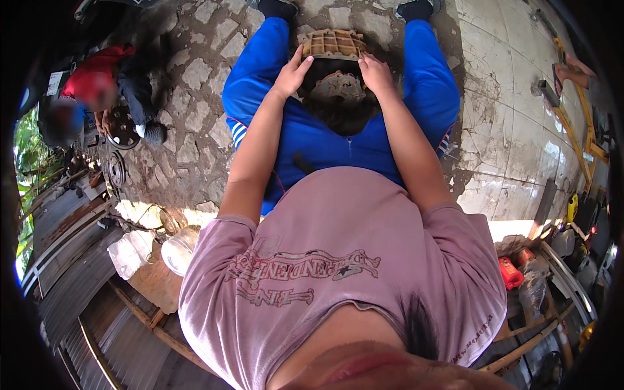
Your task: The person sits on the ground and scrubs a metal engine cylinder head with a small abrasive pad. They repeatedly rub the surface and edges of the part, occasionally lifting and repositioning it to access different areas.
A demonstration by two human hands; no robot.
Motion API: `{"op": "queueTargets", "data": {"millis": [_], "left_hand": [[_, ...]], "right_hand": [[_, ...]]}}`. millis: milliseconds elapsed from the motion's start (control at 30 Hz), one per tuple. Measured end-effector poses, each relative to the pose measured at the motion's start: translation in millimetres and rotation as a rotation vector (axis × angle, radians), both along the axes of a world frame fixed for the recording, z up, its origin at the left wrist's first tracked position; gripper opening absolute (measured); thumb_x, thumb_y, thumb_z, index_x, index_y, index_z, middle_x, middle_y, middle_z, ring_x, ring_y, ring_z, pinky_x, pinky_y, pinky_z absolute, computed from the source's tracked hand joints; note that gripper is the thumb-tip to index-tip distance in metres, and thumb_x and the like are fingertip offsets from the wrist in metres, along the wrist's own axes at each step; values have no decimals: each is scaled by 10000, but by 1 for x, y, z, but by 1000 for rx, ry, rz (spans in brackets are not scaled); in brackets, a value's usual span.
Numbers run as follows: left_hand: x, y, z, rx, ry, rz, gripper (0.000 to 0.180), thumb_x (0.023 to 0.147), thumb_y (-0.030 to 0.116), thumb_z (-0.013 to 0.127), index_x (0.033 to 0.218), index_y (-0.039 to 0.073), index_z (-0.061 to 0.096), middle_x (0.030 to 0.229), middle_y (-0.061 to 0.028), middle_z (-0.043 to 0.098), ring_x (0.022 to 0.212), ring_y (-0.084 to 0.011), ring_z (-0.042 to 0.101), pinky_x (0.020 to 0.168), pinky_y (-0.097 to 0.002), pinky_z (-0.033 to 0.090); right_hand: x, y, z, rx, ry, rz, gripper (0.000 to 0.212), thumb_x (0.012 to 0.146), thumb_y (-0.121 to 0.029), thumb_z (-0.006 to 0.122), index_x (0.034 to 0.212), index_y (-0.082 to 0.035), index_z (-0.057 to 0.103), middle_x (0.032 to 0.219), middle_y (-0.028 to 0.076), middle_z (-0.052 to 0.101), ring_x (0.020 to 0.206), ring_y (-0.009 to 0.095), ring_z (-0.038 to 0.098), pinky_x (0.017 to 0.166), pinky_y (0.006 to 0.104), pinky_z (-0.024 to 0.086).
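Between my knees is a ribbed, tan-brown metal casing (pixel 333 44) with a grid of raised ribs and lugs round its edge. My left hand (pixel 292 75) grips its left side, with the thumb apart from the fingers. At its right side my right hand (pixel 377 73) holds the edge, some of its fingers hidden behind the rim. Nearer to me, below the casing, lies a grey metal part (pixel 341 88) with an uneven, lugged outline. Dark shadow hides what is under it.
Stone paving (pixel 195 75) lies to the left, pale cracked tiles (pixel 500 97) to the right. At the left a person in a red top (pixel 104 71) crouches by a round metal wheel (pixel 122 127). A yellow metal frame (pixel 578 143) stands at the far right. Clear plastic containers (pixel 133 250) sit behind my left side.
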State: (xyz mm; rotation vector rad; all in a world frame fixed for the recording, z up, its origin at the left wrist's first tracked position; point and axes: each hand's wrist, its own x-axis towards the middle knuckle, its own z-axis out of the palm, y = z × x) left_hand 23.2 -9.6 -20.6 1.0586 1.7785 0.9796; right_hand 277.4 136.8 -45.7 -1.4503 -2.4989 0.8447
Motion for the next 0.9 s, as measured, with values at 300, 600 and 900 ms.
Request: {"op": "queueTargets", "data": {"millis": [300,600,900], "left_hand": [[5,10,22,16,-62,113,774,1108,520,532,1657,5,347,1661,-209,456,1549,-283,426,1261,-344,308],[-9,5,18,-115,49,76,641,1118,408,501,1665,97,379,1637,-222,487,1520,-304,467,1216,-366,377],[12,-10,-65,-1146,297,-499,615,874,236,738,1443,29,636,1408,-232,672,1246,-341,689,1021,-458,565]], "right_hand": [[8,-5,18,6,-140,20,491,1126,-402,415,1531,-177,577,1615,19,538,1484,256,503,1240,637,327],[10,7,18,-44,-86,34,465,1118,-393,423,1433,-150,663,1464,87,666,1354,350,610,1234,645,319],[7,38,9,-277,-92,18,450,1095,-422,462,1389,-174,696,1384,150,705,1319,396,630,1210,625,351]]}}
